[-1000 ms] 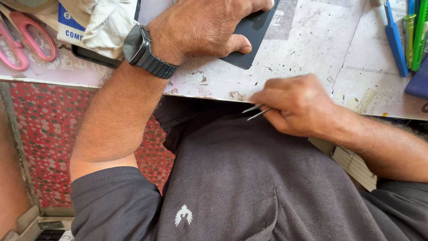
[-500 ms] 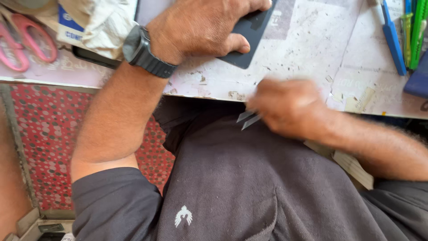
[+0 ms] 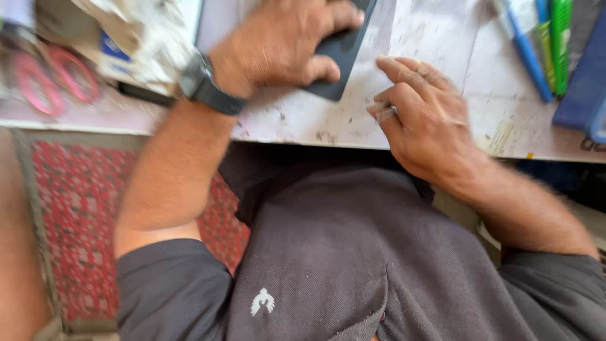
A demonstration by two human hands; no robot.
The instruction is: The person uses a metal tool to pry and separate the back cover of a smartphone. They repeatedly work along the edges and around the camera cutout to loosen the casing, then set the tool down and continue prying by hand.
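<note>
My left hand (image 3: 284,41), with a dark watch (image 3: 205,85) on the wrist, presses down on a flat dark phone-like slab (image 3: 344,57) lying on the white worktop (image 3: 442,76). My right hand (image 3: 426,120) is over the worktop's front edge, just right of the slab, fingers curled around thin metal tweezers (image 3: 386,112) whose tips barely show between thumb and forefinger. The frame is blurred by motion.
Pink-handled scissors (image 3: 53,76) and a crumpled white cloth (image 3: 136,44) lie at the left of the worktop. Blue and green pens (image 3: 540,50) and a dark blue case (image 3: 584,76) lie at the right. A red patterned mat (image 3: 82,221) covers the floor below.
My right hand has risen from below the table edge onto the worktop, closer to the slab, with the tweezers in it. My left hand has stayed on the slab.
</note>
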